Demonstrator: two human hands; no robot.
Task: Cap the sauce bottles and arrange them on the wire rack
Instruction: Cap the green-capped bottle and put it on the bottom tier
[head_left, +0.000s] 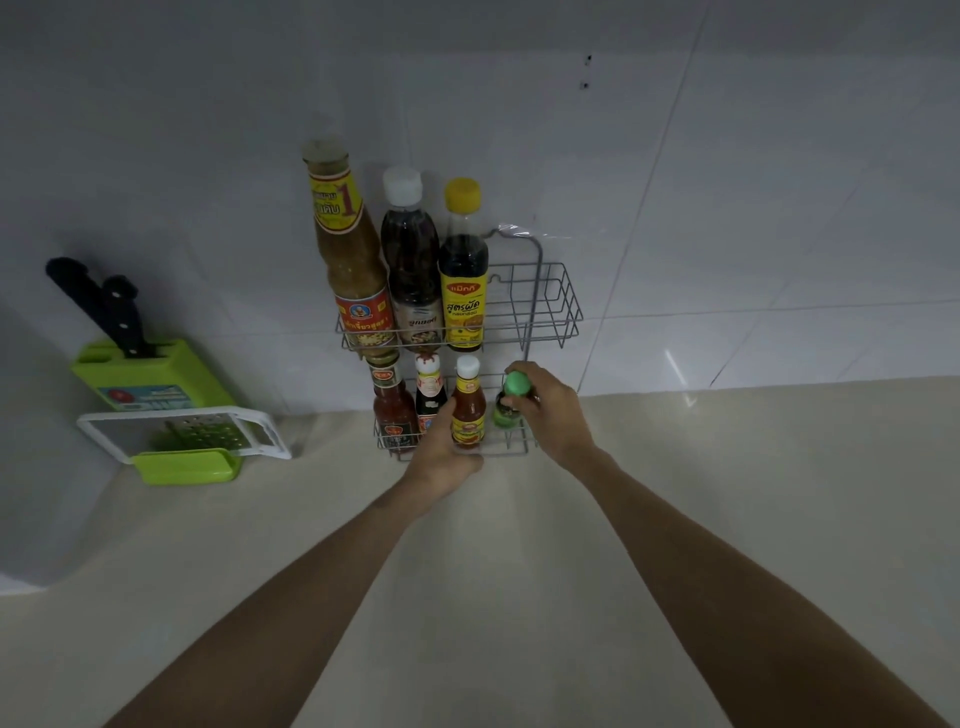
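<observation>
A two-tier wire rack (556, 306) hangs on the tiled wall. Its upper tier holds a tall yellowish sauce bottle (353, 265), a dark bottle with a white cap (410, 260) and a yellow-capped soy bottle (463, 270). On the lower tier stand a red sauce bottle (390, 400) and a small dark bottle (429, 395). My left hand (441, 452) grips a white-capped chili sauce bottle (468, 400) at the lower tier. My right hand (550, 410) holds a small green-capped bottle (514, 397) at the tier's right end.
A green knife block (156, 374) with black-handled knives stands at the left by the wall. A grater with a green tray (187, 441) lies in front of it. The beige countertop (727, 493) stretches below the rack.
</observation>
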